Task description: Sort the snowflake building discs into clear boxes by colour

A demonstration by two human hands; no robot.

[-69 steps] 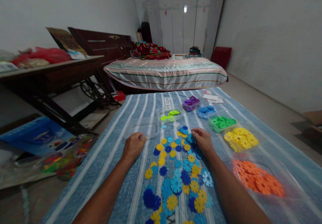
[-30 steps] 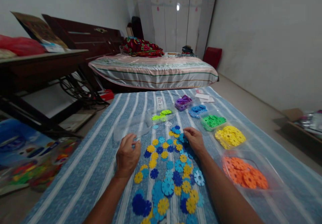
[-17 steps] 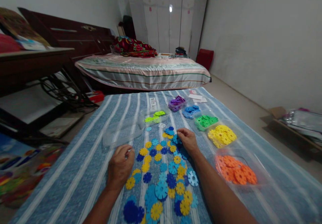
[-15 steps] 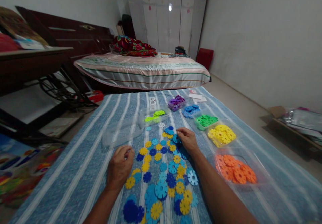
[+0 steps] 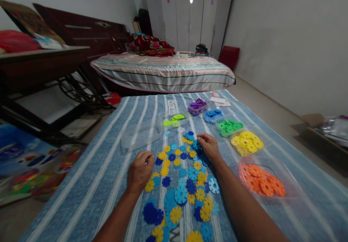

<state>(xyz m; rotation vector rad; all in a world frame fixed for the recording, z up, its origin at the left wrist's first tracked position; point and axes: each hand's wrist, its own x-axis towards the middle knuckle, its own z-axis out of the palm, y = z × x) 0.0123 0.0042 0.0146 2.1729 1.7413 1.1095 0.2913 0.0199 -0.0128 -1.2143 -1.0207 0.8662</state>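
Loose notched plastic discs in yellow, light blue and dark blue lie scattered and overlapping over the striped cloth between my hands. My left hand rests curled at the left edge of this pile; whatever its fingers may hold is hidden. On the far right side of the pile, my right hand has its thumb and fingertips together beside some blue discs. I cannot make out what is between those fingertips.
Clear tubs hold orange, yellow, green, blue, purple and lime discs. An uncovered clear container sits at left. White cards lie at the back, before a bed.
The view has turned a little to the left, so everything appears shifted right. Both hands stay closed, in nearly the same places beside the discs.
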